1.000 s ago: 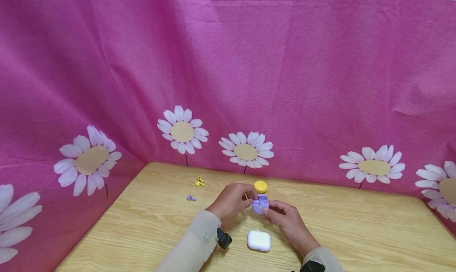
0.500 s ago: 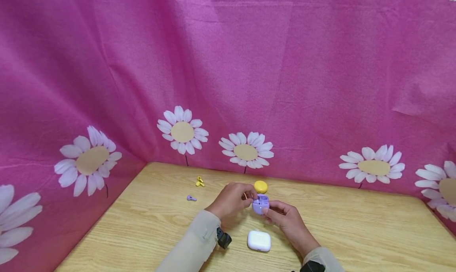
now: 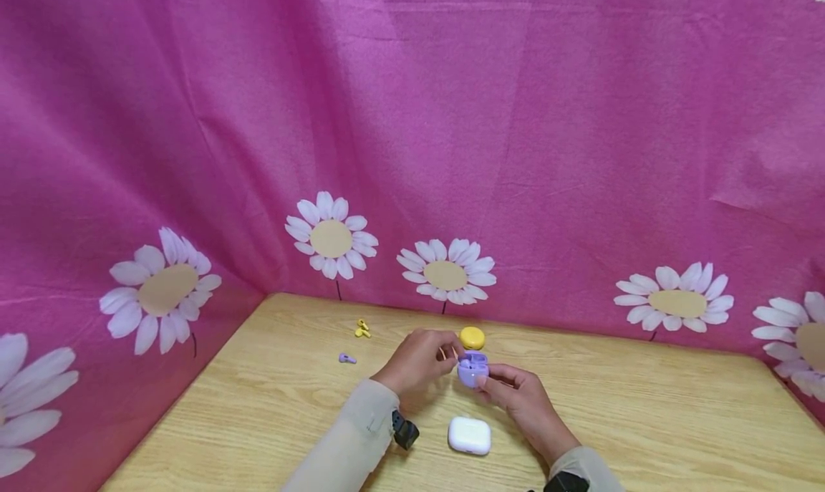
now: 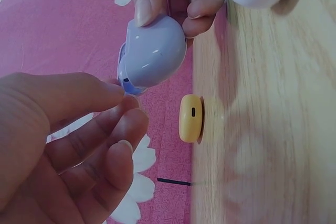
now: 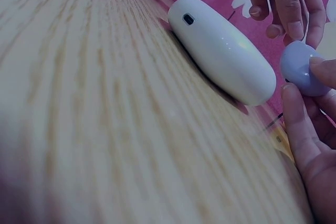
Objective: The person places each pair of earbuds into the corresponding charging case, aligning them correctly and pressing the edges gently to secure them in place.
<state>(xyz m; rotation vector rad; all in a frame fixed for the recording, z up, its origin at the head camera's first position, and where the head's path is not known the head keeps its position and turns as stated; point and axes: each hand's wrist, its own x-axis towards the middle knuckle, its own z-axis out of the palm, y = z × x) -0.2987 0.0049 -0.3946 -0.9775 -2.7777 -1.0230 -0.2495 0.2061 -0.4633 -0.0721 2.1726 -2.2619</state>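
A purple earbud case (image 3: 473,375) with its lid raised is held above the table by my right hand (image 3: 525,399). The right thumb presses its front while the fingers lie along its side and back. At the case's left side, my left hand (image 3: 419,363) pinches a small purple earbud (image 3: 465,364) between thumb and fingertips, right at the opening. The left wrist view shows the rounded case (image 4: 155,53) from outside, with the left thumb and index fingertip at its rim; the fingers mostly hide the earbud there. Another purple earbud (image 3: 347,359) lies on the table to the left.
Behind the purple case stands a closed yellow case (image 3: 473,338). Nearer the person, between the forearms, lies a white case (image 3: 470,435). Yellow earbuds (image 3: 363,328) lie at the back left of the wooden table (image 3: 644,420). A pink flowered cloth (image 3: 548,155) hangs behind.
Both hands stay nearly in place. The purple case has shifted very slightly right, and the earbud's rounded head now shows more plainly at its left side.
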